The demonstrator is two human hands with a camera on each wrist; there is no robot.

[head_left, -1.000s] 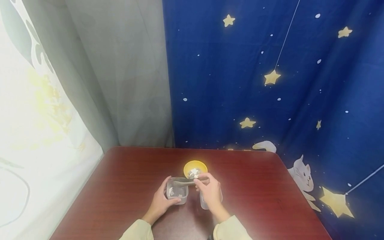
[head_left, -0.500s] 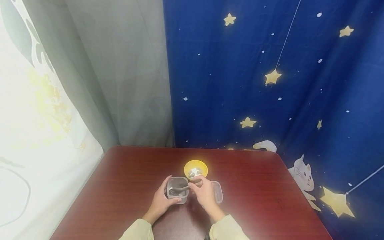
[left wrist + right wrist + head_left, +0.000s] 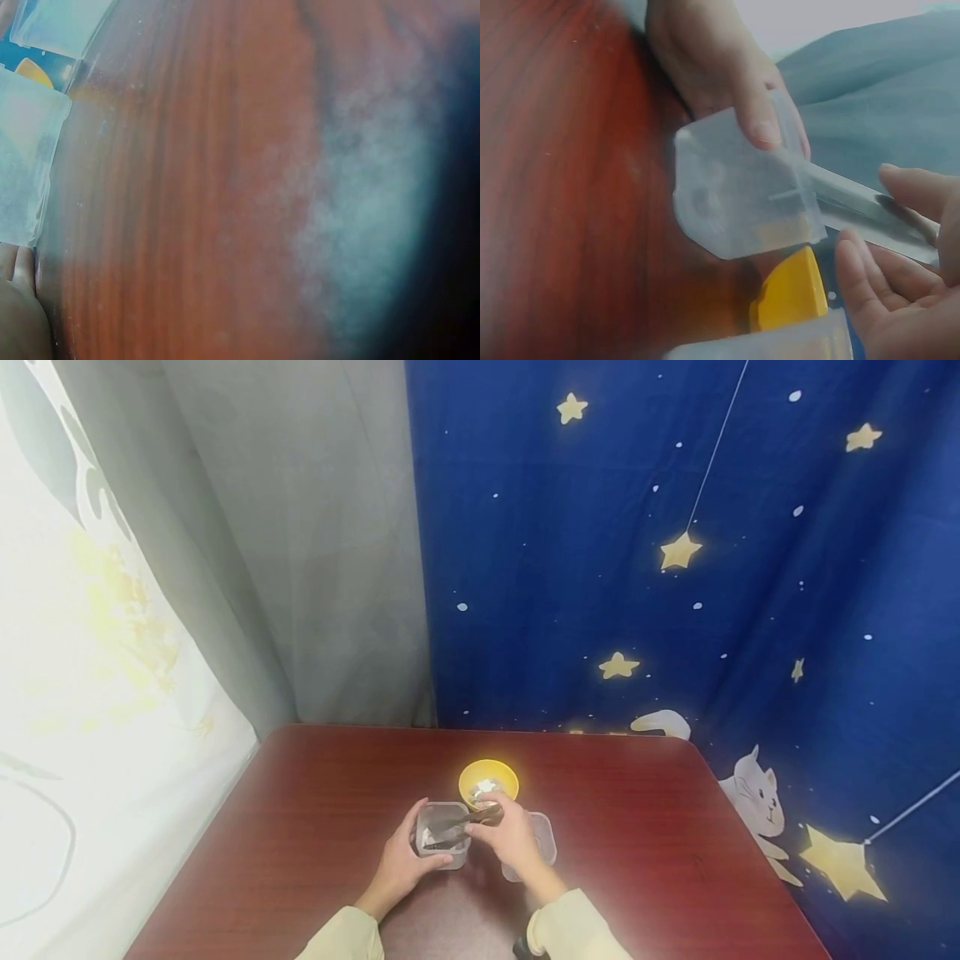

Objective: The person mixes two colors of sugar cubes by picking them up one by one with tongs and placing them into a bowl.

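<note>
My left hand (image 3: 400,860) holds a clear square plastic container (image 3: 450,862), fingers on its far left side and thumb along the near side. A few white pieces (image 3: 427,837) lie inside it. Between the thumb and fingers of my right hand (image 3: 514,839) is a pair of tongs (image 3: 855,196), whose tips reach down into the container. Both tong arms show, spread a little apart; whether anything is between the tips cannot be told. Just beyond my right hand stands a yellow bowl (image 3: 471,772) with white and grey pieces in it.
A clear plastic lid (image 3: 546,839) lies on the red-brown table (image 3: 622,827), partly under my right hand. Grey and blue starry curtains (image 3: 540,568) hang behind the table's far edge.
The tongs have gone from above the container down into it and turned, so both arms now show. My right hand has shifted slightly left; the left hand and container stay put.
</note>
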